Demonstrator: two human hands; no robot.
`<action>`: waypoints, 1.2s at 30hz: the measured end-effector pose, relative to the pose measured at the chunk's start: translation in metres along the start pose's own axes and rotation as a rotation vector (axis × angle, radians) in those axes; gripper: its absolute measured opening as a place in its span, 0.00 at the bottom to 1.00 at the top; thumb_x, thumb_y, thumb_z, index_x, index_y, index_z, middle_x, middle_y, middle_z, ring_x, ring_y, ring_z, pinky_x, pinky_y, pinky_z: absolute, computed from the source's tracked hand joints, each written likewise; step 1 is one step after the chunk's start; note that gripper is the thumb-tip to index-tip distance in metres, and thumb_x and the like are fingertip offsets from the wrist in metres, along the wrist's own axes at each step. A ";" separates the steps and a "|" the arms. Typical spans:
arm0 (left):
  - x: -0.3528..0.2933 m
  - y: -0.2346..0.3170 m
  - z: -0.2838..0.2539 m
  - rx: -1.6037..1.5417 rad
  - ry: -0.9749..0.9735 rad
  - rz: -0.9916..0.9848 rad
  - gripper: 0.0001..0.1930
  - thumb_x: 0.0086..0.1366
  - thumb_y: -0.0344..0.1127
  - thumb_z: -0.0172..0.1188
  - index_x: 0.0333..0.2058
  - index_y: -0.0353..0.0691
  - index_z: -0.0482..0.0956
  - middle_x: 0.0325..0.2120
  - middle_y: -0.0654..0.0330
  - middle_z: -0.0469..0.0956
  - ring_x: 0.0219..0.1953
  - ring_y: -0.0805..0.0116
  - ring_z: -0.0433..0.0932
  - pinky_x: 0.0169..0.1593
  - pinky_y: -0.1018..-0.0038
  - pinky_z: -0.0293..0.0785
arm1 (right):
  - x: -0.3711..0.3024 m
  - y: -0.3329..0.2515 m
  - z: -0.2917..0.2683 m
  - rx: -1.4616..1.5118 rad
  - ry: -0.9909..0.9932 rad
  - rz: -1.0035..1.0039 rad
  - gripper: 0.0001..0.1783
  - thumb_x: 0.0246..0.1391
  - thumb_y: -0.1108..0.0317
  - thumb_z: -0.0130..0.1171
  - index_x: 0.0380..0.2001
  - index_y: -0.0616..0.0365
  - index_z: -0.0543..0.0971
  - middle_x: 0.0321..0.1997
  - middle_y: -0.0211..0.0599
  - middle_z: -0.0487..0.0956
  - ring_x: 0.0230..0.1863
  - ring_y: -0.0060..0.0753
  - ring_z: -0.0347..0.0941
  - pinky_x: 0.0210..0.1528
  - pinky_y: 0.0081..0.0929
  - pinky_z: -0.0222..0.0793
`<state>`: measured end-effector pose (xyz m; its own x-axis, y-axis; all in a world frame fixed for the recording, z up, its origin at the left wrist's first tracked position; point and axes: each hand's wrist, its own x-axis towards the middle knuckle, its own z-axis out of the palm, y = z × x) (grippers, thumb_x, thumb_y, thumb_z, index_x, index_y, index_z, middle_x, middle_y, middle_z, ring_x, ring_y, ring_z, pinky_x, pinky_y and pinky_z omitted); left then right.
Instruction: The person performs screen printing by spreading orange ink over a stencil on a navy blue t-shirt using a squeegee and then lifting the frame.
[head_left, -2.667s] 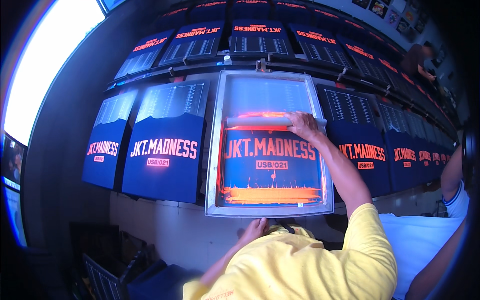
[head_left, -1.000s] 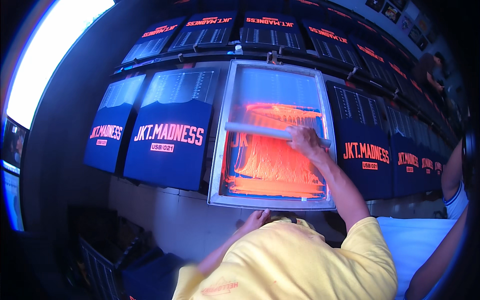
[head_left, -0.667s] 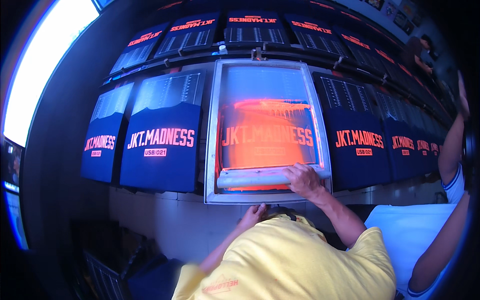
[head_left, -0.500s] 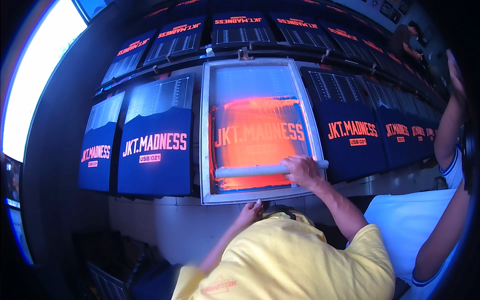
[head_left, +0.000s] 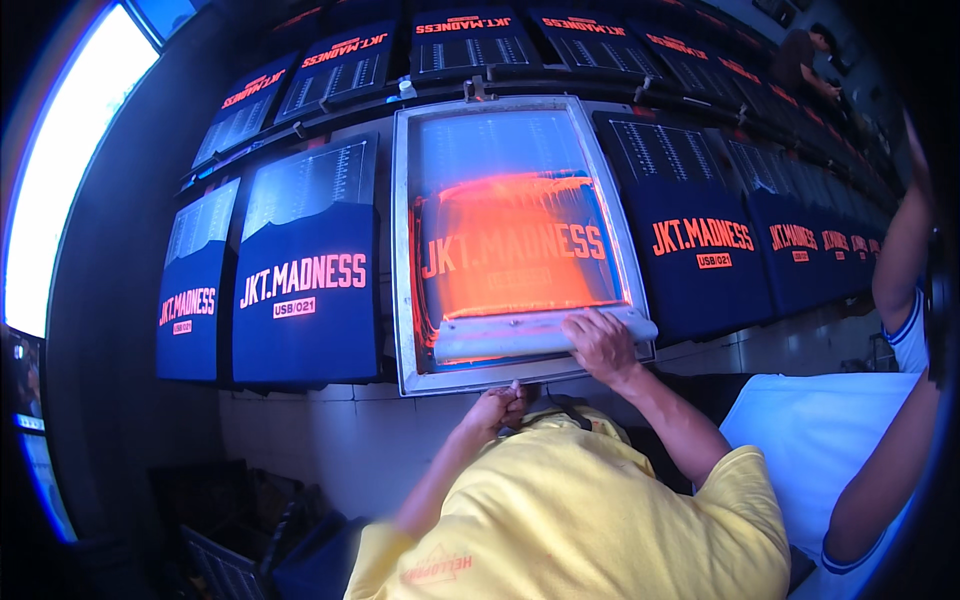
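A screen-printing frame (head_left: 403, 250) with a pale metal border lies over a board in the middle. Bright orange ink (head_left: 505, 285) spreads across its mesh, and lettering shows through it. Near the frame's close end, a grey squeegee (head_left: 500, 338) lies crosswise with its broad face tilted upward. My right hand (head_left: 602, 345) is closed over the squeegee's right part, fingers on its upper edge. Below the near rim, my left hand (head_left: 495, 408) is curled with its thumb up against the frame's edge; its fingertips are partly hidden.
Navy shirts with orange print lie on boards to the left (head_left: 305, 270) and right (head_left: 700, 240). Another row of printed shirts (head_left: 465, 45) lies beyond a rail. A co-worker in white (head_left: 800, 430) stands close on my right; another person (head_left: 808, 65) is far right.
The squeegee has tipped over, so its broad face now shows, and my right hand turned with it. My left hand is more curled at the near rim. The whole view has shifted slightly.
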<state>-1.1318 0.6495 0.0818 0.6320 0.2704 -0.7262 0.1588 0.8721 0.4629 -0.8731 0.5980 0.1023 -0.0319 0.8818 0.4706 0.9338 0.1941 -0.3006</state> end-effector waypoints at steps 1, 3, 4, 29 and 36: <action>0.000 0.002 -0.004 -0.016 -0.029 -0.004 0.13 0.75 0.46 0.46 0.33 0.47 0.69 0.17 0.72 0.60 0.14 0.79 0.53 0.18 0.80 0.49 | 0.010 0.006 0.002 -0.014 0.015 -0.005 0.14 0.41 0.72 0.60 0.36 0.54 0.77 0.35 0.31 0.79 0.38 0.35 0.75 0.41 0.34 0.72; 0.001 0.001 -0.008 -0.043 -0.068 -0.018 0.13 0.75 0.46 0.45 0.33 0.47 0.69 0.17 0.72 0.60 0.14 0.80 0.53 0.17 0.80 0.48 | 0.014 0.009 -0.004 0.029 0.001 -0.019 0.16 0.39 0.69 0.62 0.36 0.54 0.76 0.35 0.31 0.79 0.39 0.36 0.75 0.41 0.35 0.72; 0.001 -0.001 -0.010 -0.052 -0.077 -0.024 0.13 0.75 0.46 0.45 0.33 0.47 0.69 0.17 0.72 0.60 0.14 0.80 0.53 0.16 0.81 0.48 | 0.011 0.007 -0.004 0.025 0.029 -0.027 0.16 0.39 0.69 0.63 0.36 0.54 0.76 0.35 0.31 0.79 0.39 0.36 0.75 0.41 0.35 0.72; -0.115 0.045 0.008 1.068 0.202 0.300 0.20 0.72 0.45 0.52 0.51 0.34 0.76 0.45 0.53 0.82 0.46 0.63 0.80 0.49 0.67 0.76 | -0.047 0.043 -0.008 0.232 0.252 0.443 0.18 0.56 0.65 0.58 0.47 0.63 0.76 0.50 0.47 0.77 0.52 0.49 0.73 0.54 0.40 0.69; -0.108 0.106 -0.056 0.919 0.919 0.894 0.17 0.73 0.37 0.50 0.53 0.31 0.73 0.37 0.55 0.83 0.43 0.68 0.80 0.47 0.73 0.74 | -0.071 0.111 0.044 0.381 0.259 0.849 0.15 0.60 0.70 0.51 0.49 0.63 0.76 0.46 0.53 0.79 0.49 0.57 0.75 0.53 0.42 0.71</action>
<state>-1.2253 0.7359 0.1812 0.1661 0.9848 0.0501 0.6054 -0.1419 0.7832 -0.7828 0.5764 -0.0013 0.7230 0.6791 0.1271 0.4296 -0.2979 -0.8525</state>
